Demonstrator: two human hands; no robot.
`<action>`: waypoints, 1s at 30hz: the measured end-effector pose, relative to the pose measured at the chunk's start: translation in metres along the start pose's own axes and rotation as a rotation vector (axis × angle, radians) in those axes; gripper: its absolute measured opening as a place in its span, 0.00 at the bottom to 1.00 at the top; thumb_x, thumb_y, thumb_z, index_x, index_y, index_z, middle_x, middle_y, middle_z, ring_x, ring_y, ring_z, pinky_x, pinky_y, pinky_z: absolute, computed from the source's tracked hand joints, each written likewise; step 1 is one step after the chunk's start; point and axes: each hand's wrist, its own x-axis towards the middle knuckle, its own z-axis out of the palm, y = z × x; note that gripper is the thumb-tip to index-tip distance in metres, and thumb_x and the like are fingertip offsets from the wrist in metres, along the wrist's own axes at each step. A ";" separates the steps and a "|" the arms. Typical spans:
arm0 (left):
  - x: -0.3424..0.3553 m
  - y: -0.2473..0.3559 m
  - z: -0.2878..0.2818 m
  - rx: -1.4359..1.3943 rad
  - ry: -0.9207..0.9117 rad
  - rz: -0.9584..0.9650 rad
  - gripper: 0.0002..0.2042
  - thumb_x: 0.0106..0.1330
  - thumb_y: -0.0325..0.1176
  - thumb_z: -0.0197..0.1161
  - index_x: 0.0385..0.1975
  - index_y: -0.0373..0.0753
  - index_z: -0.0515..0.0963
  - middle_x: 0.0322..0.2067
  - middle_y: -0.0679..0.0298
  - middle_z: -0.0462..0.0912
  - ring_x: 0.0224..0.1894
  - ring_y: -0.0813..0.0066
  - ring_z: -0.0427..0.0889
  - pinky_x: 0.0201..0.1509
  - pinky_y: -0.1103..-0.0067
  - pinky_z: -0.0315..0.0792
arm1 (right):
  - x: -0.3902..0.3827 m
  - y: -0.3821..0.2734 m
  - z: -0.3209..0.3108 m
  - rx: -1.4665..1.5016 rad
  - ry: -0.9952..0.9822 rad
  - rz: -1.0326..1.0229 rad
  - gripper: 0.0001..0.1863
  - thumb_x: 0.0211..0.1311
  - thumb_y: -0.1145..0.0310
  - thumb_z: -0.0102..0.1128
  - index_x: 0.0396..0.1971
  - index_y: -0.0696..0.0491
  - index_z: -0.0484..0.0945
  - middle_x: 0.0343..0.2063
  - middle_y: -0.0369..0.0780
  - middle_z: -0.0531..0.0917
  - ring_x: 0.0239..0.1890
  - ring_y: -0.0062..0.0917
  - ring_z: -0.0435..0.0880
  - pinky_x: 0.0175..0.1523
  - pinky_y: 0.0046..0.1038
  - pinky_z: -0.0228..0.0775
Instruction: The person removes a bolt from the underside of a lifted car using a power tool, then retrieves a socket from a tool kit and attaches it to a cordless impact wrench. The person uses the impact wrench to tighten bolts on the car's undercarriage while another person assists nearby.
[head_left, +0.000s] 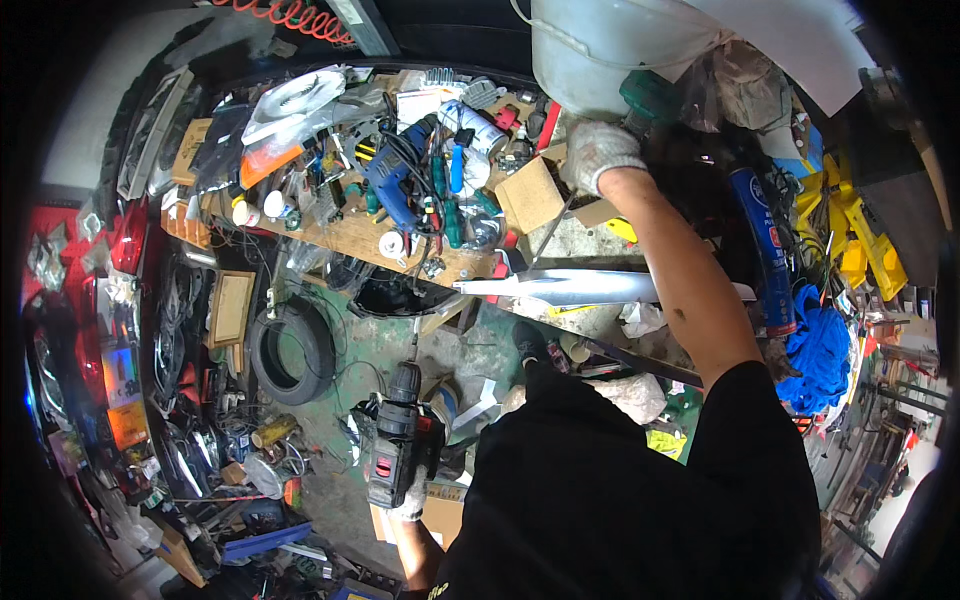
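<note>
My left hand [412,497], in a pale work glove, is wrapped round the grip of a black cordless drill [399,445]. The drill points away from me, and a long thin bit [414,338] sits in its chuck. At the bench, my right hand [603,158], also gloved, is curled at the edge of an open cardboard box [535,195] of small parts. Its fingertips and whatever they hold are hidden. A thin dark rod [550,235] slants just below that hand, and a dark green object [648,95] lies beyond it. Under my right forearm stretches a long silver trim piece [570,287].
Tools crowd the wooden bench [330,232], among them a blue corded power drill [393,183]. A white bucket [590,60] stands at the back. To the right are a blue spray can [765,240] and a blue cloth [820,350]. A tyre [262,350] lies on the floor.
</note>
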 end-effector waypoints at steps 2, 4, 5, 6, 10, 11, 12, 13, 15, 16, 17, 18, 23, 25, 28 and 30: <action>0.001 -0.003 -0.002 -0.006 0.002 -0.027 0.24 0.60 0.47 0.71 0.54 0.42 0.81 0.46 0.57 0.86 0.48 0.53 0.83 0.53 0.63 0.76 | -0.003 0.002 -0.022 0.025 -0.004 0.043 0.16 0.55 0.62 0.66 0.39 0.56 0.89 0.45 0.52 0.88 0.49 0.43 0.89 0.56 0.39 0.81; 0.002 -0.005 -0.002 -0.009 0.000 -0.049 0.25 0.60 0.47 0.71 0.54 0.42 0.81 0.47 0.57 0.85 0.48 0.53 0.83 0.54 0.63 0.76 | -0.015 0.007 -0.043 0.054 0.026 0.091 0.18 0.54 0.60 0.68 0.40 0.56 0.89 0.45 0.53 0.88 0.49 0.43 0.89 0.56 0.38 0.81; 0.003 -0.005 -0.001 -0.014 -0.001 -0.058 0.25 0.60 0.47 0.71 0.54 0.42 0.81 0.47 0.57 0.85 0.48 0.53 0.83 0.54 0.63 0.76 | -0.023 0.010 -0.052 0.102 -0.029 0.125 0.19 0.53 0.58 0.69 0.41 0.56 0.88 0.45 0.53 0.87 0.49 0.43 0.88 0.57 0.38 0.80; 0.002 -0.005 0.000 -0.018 -0.002 -0.066 0.25 0.60 0.47 0.71 0.54 0.42 0.81 0.47 0.57 0.85 0.49 0.53 0.83 0.54 0.63 0.76 | -0.035 0.011 -0.057 0.115 -0.037 0.159 0.20 0.54 0.58 0.69 0.42 0.55 0.88 0.45 0.52 0.87 0.49 0.43 0.88 0.57 0.39 0.80; 0.002 -0.006 0.005 -0.025 -0.013 -0.090 0.25 0.61 0.48 0.71 0.55 0.42 0.80 0.49 0.57 0.85 0.50 0.54 0.82 0.55 0.63 0.75 | -0.088 0.023 -0.054 0.234 0.082 0.299 0.21 0.59 0.56 0.64 0.49 0.51 0.85 0.50 0.51 0.86 0.53 0.44 0.85 0.61 0.41 0.77; 0.003 -0.006 0.006 -0.025 -0.013 -0.093 0.25 0.61 0.48 0.71 0.55 0.42 0.80 0.49 0.57 0.85 0.50 0.54 0.82 0.55 0.63 0.75 | -0.100 0.027 -0.047 0.291 0.156 0.341 0.21 0.61 0.56 0.63 0.50 0.50 0.85 0.50 0.51 0.85 0.54 0.44 0.85 0.61 0.41 0.77; 0.004 -0.006 0.007 -0.025 -0.012 -0.097 0.25 0.61 0.48 0.71 0.56 0.42 0.80 0.49 0.57 0.85 0.50 0.54 0.82 0.56 0.63 0.75 | -0.108 0.033 -0.040 0.349 0.231 0.383 0.21 0.62 0.55 0.61 0.51 0.49 0.84 0.50 0.50 0.85 0.54 0.45 0.84 0.61 0.41 0.77; 0.005 -0.006 0.007 -0.021 -0.016 -0.100 0.25 0.61 0.48 0.71 0.56 0.42 0.80 0.49 0.57 0.84 0.51 0.54 0.82 0.56 0.63 0.75 | -0.112 0.040 -0.032 0.348 0.215 0.437 0.23 0.59 0.58 0.65 0.53 0.50 0.81 0.53 0.50 0.84 0.58 0.45 0.82 0.65 0.43 0.73; 0.007 -0.006 0.007 -0.021 -0.018 -0.101 0.26 0.62 0.48 0.70 0.56 0.42 0.80 0.50 0.57 0.84 0.51 0.54 0.81 0.56 0.63 0.75 | -0.116 0.056 -0.016 0.325 0.206 0.477 0.24 0.61 0.57 0.63 0.56 0.49 0.80 0.55 0.50 0.83 0.58 0.45 0.82 0.66 0.43 0.73; 0.009 -0.006 0.007 -0.016 -0.022 -0.099 0.26 0.62 0.48 0.70 0.56 0.42 0.80 0.50 0.57 0.84 0.52 0.54 0.81 0.57 0.63 0.74 | -0.119 0.064 -0.008 0.316 0.220 0.492 0.25 0.61 0.57 0.63 0.57 0.48 0.79 0.56 0.49 0.83 0.59 0.44 0.82 0.66 0.43 0.72; 0.011 -0.006 0.006 -0.012 -0.026 -0.099 0.26 0.62 0.48 0.70 0.57 0.42 0.80 0.50 0.57 0.84 0.52 0.54 0.81 0.57 0.63 0.74 | -0.121 0.070 0.000 0.273 0.259 0.489 0.24 0.62 0.56 0.62 0.57 0.47 0.79 0.55 0.49 0.83 0.59 0.44 0.82 0.66 0.44 0.73; 0.012 -0.006 0.006 -0.011 -0.026 -0.096 0.26 0.62 0.48 0.70 0.57 0.42 0.79 0.51 0.57 0.84 0.52 0.54 0.81 0.57 0.63 0.74 | -0.122 0.075 0.006 0.231 0.313 0.485 0.24 0.63 0.56 0.62 0.57 0.47 0.79 0.55 0.48 0.83 0.58 0.44 0.82 0.65 0.44 0.73; 0.015 -0.005 0.006 -0.014 -0.029 -0.094 0.26 0.63 0.49 0.70 0.58 0.42 0.79 0.52 0.57 0.83 0.54 0.55 0.80 0.58 0.64 0.73 | -0.120 0.067 0.013 0.319 0.414 0.358 0.23 0.66 0.47 0.61 0.51 0.48 0.84 0.51 0.48 0.86 0.55 0.45 0.84 0.62 0.42 0.75; 0.014 -0.005 0.007 -0.018 -0.024 -0.097 0.27 0.63 0.49 0.70 0.58 0.42 0.79 0.53 0.57 0.83 0.54 0.55 0.80 0.59 0.64 0.73 | -0.103 0.050 0.011 0.415 0.344 0.092 0.20 0.67 0.49 0.61 0.49 0.48 0.85 0.49 0.48 0.86 0.53 0.43 0.85 0.61 0.42 0.76; 0.008 -0.006 0.010 -0.035 -0.017 -0.102 0.27 0.63 0.49 0.69 0.59 0.42 0.78 0.53 0.57 0.83 0.55 0.55 0.80 0.59 0.64 0.73 | -0.041 0.013 0.017 0.048 0.094 -0.149 0.15 0.67 0.60 0.57 0.43 0.51 0.87 0.44 0.48 0.88 0.49 0.43 0.87 0.55 0.42 0.79; 0.003 -0.008 0.012 -0.045 -0.012 -0.103 0.27 0.64 0.50 0.69 0.59 0.42 0.78 0.54 0.57 0.83 0.56 0.55 0.79 0.60 0.64 0.73 | -0.015 0.004 0.028 0.046 0.021 -0.129 0.15 0.67 0.65 0.52 0.43 0.52 0.88 0.47 0.48 0.88 0.51 0.43 0.87 0.54 0.43 0.80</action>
